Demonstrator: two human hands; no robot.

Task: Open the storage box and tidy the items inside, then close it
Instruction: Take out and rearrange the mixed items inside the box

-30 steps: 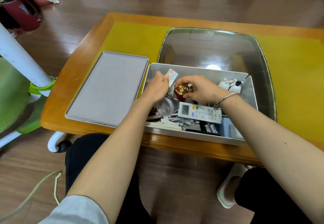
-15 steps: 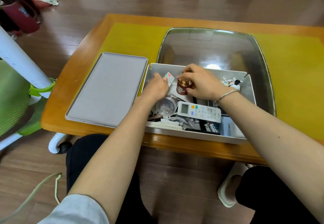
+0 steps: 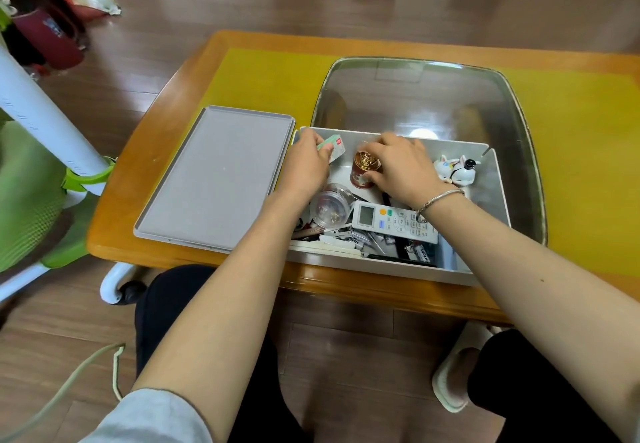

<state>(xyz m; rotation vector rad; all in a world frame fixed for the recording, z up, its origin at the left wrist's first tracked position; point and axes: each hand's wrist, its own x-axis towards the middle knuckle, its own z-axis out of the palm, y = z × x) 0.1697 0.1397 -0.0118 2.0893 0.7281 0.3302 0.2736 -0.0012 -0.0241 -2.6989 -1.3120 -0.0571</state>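
The grey storage box stands open at the table's near edge, and its flat lid lies beside it on the left. My left hand pinches a small white and green card at the box's far left corner. Around a red jar with a gold top, standing upright in the box, my right hand curls its fingers. A white remote, a clear round container and two small cat figurines also lie inside, over loose clutter.
A reflective metal tray sits behind the box on the yellow mat of the wooden table. A green chair with a white frame stands to the left. My legs are under the table edge.
My right hand has carried the red jar toward the box's far side and stood it down there. My left hand with the card has shifted slightly toward the far left corner.
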